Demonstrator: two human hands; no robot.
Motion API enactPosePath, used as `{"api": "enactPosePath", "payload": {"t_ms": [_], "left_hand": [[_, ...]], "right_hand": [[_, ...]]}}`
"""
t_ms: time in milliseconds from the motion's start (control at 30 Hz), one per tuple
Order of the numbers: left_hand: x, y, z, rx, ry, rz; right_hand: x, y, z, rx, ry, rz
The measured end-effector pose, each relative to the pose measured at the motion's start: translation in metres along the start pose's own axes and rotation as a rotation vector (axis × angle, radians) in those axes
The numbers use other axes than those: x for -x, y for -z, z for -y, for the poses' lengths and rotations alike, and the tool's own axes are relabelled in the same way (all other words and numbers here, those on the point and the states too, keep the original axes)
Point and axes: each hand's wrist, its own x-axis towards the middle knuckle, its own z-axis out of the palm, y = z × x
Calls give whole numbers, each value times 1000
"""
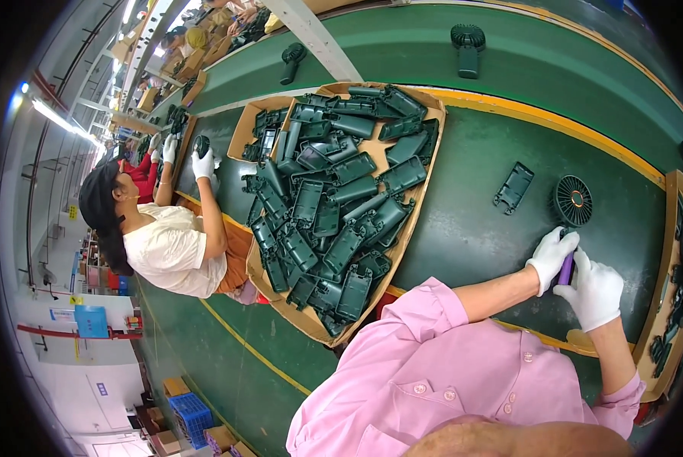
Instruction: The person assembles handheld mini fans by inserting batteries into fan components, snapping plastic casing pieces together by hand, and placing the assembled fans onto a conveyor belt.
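A dark green handheld fan (pixel 572 200) lies on the green work table, its round grille facing up. My left hand (pixel 552 259), in a white glove, is closed round the fan's handle just below the head. A purple cylinder (pixel 566 269), like a battery, shows at the handle end between my hands. My right hand (pixel 595 291), also gloved, closes its fingers on that cylinder from the right; its fingertips are partly hidden. Left of the fan, a loose handle shell (pixel 514 188) rests on the table with its hollow side up.
A big cardboard box (pixel 425 194) heaped with dark green shells (pixel 326 206) stands to my left. Another box (pixel 656 335) of dark parts is at far right. Beyond the yellow edge, a green belt carries fans (pixel 468 52). A co-worker (pixel 166 236) works at left.
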Motion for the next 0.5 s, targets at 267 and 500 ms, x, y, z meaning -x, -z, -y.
{"api": "enactPosePath", "payload": {"t_ms": [267, 500], "left_hand": [[11, -12, -16, -145, -19, -120], [13, -9, -13, -270, -38, -168]], "right_hand": [[-26, 18, 4, 106, 1, 289], [-39, 10, 2, 66, 61, 381]]}}
